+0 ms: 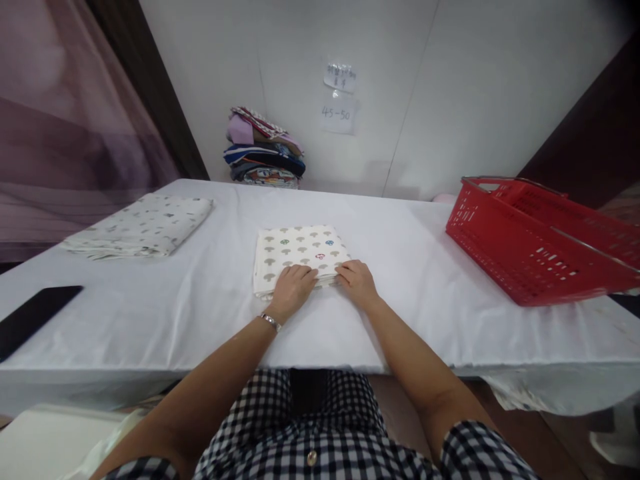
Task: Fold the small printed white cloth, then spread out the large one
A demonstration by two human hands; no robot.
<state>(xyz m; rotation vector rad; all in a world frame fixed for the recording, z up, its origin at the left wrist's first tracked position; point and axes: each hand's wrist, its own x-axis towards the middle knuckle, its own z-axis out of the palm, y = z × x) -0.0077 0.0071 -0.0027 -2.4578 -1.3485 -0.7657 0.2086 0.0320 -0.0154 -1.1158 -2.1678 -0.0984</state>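
Note:
A folded white cloth [300, 250] with grey mushroom prints and a few coloured motifs lies in the middle of the table, its layers showing along the near edge. My left hand [293, 290] is closed at the middle of that near edge, fingers curled over the top layer. At the near right corner, my right hand [357, 283] closes on the cloth's edge, fingers together. Both thumbs are mostly hidden. To the left lies a second folded white cloth [150, 223] with small dark prints.
A red plastic basket [500, 247] with metal handles stands on the right of the white-covered table [410, 287]. A black flat phone-like object [35, 317] lies at the left edge. Folded fabrics [265, 150] are stacked behind the table against the wall, below paper signs [339, 113].

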